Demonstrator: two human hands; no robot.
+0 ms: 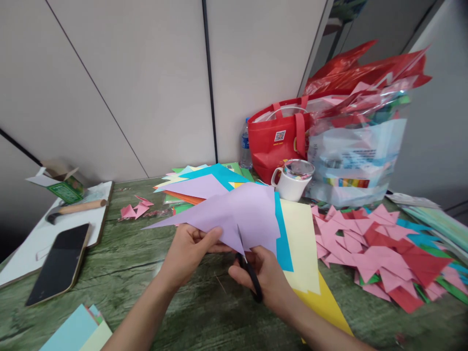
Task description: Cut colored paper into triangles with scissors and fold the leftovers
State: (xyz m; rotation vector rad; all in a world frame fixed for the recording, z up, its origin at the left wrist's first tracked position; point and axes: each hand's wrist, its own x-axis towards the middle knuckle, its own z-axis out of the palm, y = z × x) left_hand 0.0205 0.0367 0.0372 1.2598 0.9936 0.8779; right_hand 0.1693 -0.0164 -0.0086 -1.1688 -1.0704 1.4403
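Left hand (190,253) pinches lilac paper sheet (237,212); right hand (268,275) grips black scissors (250,275), blades cutting into sheet's lower edge between both hands.

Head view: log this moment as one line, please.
left hand: holds purple paper | right hand: works black scissors, blades in paper's edge | nearby: pile of folded pieces, white mug

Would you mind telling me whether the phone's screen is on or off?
Off, as far as shows: the phone lies face up on the white board, its screen uniformly black.
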